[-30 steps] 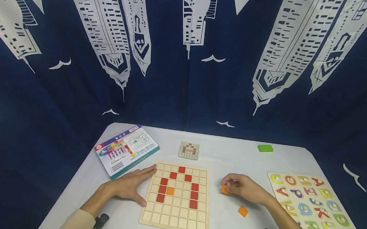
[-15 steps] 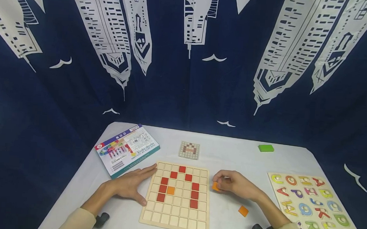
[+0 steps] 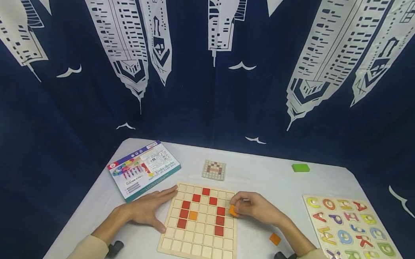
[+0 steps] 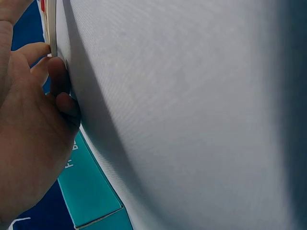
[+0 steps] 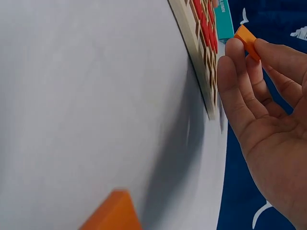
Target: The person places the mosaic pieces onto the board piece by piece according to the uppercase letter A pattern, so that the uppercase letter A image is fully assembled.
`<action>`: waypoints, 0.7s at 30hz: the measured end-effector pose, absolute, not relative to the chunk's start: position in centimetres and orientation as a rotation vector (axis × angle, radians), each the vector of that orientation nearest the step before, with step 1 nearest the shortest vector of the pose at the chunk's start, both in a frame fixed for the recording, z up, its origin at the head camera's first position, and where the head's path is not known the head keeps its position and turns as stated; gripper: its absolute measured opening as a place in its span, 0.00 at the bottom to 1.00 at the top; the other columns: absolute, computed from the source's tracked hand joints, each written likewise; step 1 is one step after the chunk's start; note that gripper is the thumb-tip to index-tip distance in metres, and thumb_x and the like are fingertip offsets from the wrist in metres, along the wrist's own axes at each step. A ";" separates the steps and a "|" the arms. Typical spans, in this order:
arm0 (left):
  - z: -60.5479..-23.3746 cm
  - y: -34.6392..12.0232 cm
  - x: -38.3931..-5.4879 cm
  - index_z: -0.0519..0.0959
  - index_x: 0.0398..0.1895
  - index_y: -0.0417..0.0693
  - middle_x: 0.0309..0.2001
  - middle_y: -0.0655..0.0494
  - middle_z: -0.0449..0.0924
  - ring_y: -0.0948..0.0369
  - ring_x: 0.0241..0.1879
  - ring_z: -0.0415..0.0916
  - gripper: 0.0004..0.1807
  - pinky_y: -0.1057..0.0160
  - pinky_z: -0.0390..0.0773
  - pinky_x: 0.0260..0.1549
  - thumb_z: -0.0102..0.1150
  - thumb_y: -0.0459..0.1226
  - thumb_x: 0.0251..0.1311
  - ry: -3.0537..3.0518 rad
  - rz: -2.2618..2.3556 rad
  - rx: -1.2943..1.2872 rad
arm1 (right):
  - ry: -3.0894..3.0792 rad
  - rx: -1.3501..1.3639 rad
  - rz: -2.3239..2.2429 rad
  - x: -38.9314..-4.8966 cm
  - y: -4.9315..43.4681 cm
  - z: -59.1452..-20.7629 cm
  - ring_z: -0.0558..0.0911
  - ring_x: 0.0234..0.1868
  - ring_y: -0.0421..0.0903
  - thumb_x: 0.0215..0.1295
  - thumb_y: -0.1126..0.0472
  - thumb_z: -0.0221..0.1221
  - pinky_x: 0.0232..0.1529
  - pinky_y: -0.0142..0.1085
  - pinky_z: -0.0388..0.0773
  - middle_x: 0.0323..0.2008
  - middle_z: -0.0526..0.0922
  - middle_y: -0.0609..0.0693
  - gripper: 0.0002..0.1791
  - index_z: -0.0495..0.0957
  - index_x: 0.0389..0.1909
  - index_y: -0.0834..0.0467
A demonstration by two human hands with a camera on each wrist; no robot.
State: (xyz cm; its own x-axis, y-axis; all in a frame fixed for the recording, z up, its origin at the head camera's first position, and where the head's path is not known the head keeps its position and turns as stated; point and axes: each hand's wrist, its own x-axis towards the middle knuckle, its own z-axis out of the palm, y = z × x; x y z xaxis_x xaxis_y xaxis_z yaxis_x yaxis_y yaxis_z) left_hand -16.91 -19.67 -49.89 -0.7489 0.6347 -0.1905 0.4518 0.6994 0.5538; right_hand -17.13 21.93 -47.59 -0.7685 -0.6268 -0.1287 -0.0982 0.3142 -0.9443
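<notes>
A wooden grid board [image 3: 196,249] lies on the white table, with several red square tiles [image 3: 219,221] and one orange tile [image 3: 193,215] set in its cells. My right hand [image 3: 256,208] pinches another orange tile [image 3: 233,211] between thumb and fingers, over the board's right edge. In the right wrist view that held orange tile [image 5: 248,42] is tilted at the fingertips. My left hand [image 3: 147,208] rests along the board's left edge, fingers and thumb spread and touching it. A loose orange tile [image 3: 275,239] lies on the table below my right forearm.
A small pattern card [image 3: 213,170] lies behind the board. A flat printed box [image 3: 143,171] sits at the back left. On the right is an alphabet puzzle board [image 3: 359,234], and a green block [image 3: 300,167] stands at the back right.
My right hand has moved left with the pinched orange tile, from the bare table to over the board's right edge. The left hand has stayed in place.
</notes>
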 end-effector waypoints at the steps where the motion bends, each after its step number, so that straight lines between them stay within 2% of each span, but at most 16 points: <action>1: -49.9 -19.7 -16.9 0.52 0.81 0.53 0.82 0.59 0.39 0.50 0.80 0.44 0.71 0.42 0.50 0.76 0.75 0.68 0.33 2.540 0.686 0.842 | 2.096 -0.640 -1.471 -17.1 21.7 -47.6 0.83 0.41 0.47 0.72 0.64 0.58 0.48 0.39 0.86 0.41 0.79 0.58 0.13 0.78 0.52 0.68; 15: -49.9 -19.7 -16.9 0.52 0.81 0.56 0.82 0.61 0.39 0.48 0.79 0.45 0.70 0.40 0.51 0.75 0.75 0.69 0.33 2.545 0.689 0.826 | 2.113 -0.666 -1.436 -17.2 19.5 -47.4 0.83 0.36 0.48 0.71 0.66 0.59 0.42 0.38 0.85 0.37 0.80 0.56 0.10 0.80 0.50 0.62; 21: -50.1 -19.7 -16.9 0.52 0.81 0.56 0.82 0.62 0.39 0.49 0.79 0.44 0.70 0.41 0.51 0.75 0.74 0.69 0.33 2.550 0.673 0.830 | 2.150 -0.682 -1.410 -17.2 18.4 -47.3 0.84 0.36 0.47 0.71 0.64 0.59 0.43 0.38 0.85 0.37 0.81 0.52 0.10 0.81 0.50 0.61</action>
